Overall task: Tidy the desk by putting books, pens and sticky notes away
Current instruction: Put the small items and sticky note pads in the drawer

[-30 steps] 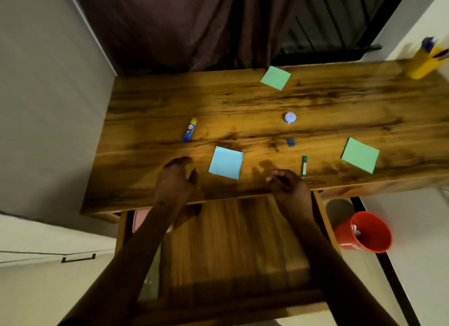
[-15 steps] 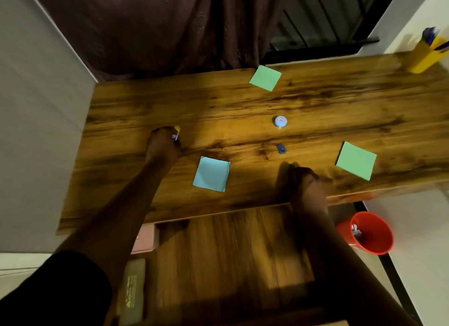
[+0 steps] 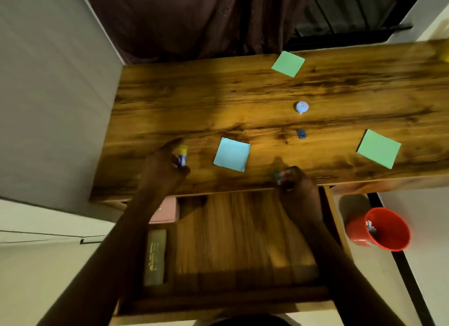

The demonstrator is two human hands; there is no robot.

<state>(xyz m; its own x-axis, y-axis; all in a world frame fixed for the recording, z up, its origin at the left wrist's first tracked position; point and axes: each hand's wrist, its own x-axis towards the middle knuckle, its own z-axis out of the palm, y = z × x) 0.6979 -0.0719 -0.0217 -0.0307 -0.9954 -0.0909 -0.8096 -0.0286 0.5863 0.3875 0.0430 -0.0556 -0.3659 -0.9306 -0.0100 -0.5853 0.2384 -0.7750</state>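
My left hand point(image 3: 165, 166) grips a blue and yellow glue stick point(image 3: 182, 155) just above the wooden desk point(image 3: 243, 102), near its front left. My right hand point(image 3: 295, 182) pinches a small green and white marker point(image 3: 277, 176) at the desk's front edge. A light blue sticky pad point(image 3: 232, 154) lies between my hands. Two green sticky pads lie on the desk, one at the back point(image 3: 288, 64) and one at the right point(image 3: 379, 148). Below my arms the drawer point(image 3: 233, 240) stands pulled out.
A small round blue tin point(image 3: 302, 107) and a tiny blue object point(image 3: 301, 133) sit mid-desk. In the drawer's left side lie a pink box point(image 3: 166, 210) and a dark flat case point(image 3: 155, 257). A red bin point(image 3: 380, 229) stands on the floor at the right.
My left hand reached out to the glue stick, gripped it and drew it back toward the front edge. My right hand picked up the green marker and pulled it to the desk's edge.
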